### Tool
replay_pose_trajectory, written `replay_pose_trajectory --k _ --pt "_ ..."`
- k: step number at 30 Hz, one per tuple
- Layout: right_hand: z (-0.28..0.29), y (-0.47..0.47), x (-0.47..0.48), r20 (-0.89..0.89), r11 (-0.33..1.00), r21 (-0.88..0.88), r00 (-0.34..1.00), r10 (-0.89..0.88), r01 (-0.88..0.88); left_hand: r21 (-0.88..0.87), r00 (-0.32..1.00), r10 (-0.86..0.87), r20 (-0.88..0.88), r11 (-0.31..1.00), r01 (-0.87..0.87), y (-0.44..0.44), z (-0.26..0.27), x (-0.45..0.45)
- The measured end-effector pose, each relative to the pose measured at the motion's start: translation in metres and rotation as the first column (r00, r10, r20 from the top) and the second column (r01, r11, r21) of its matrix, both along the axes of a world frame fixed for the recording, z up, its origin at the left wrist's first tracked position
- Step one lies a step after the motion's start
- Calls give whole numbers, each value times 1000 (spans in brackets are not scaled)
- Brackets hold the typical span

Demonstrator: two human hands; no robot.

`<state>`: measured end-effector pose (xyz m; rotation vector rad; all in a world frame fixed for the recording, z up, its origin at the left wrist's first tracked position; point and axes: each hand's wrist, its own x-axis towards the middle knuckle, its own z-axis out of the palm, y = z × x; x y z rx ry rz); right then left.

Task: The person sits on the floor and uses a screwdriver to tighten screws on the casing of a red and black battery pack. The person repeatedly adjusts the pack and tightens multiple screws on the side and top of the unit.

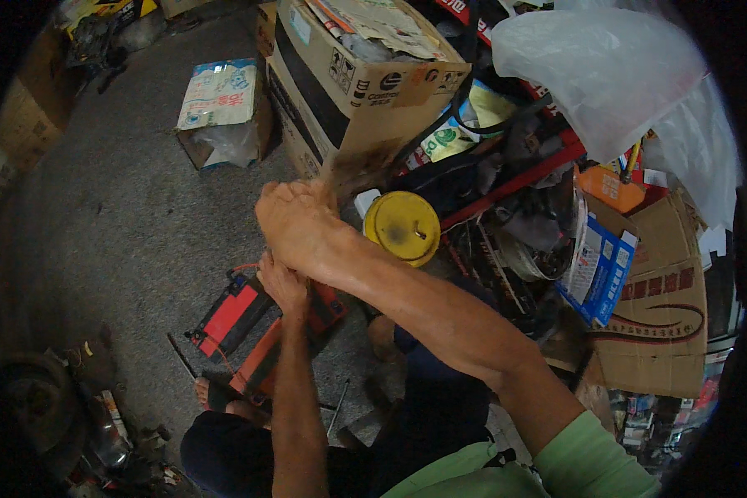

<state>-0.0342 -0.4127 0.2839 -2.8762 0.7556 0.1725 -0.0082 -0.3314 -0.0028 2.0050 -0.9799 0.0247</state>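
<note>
Before me on the floor lie red and black batteries (228, 317) joined by thin red wires, with a second orange-and-black one (255, 361) beside it, partly under my left forearm. My left hand (284, 283) is just above their upper end, its fingers hidden under the other wrist. Across it reaches my right hand (295, 211), back of the hand up and fingers curled; whatever it may hold is hidden. A screwdriver-like thin rod (182, 356) lies left of the batteries, and a metal rod (338, 408) lies to their right.
A round yellow lid (402, 228) is right of my hands, near a tall cardboard box (373, 118). A small open carton (218, 118) stands on the floor (137, 205). Clutter, a blue box (601, 271) and plastic bags (597, 75) fill the right side. Debris (115, 436) lies lower left.
</note>
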Motion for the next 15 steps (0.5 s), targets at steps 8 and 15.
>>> replay_pose_trajectory --k 8,15 --pt "-15 -16 -18 164 999 -30 986 28 -23 -8 997 43 61 999 -42 14 32 -29" --pt "-13 -16 -8 50 991 61 991 -126 123 22 998 49 39 999 -50 13 43 -27"
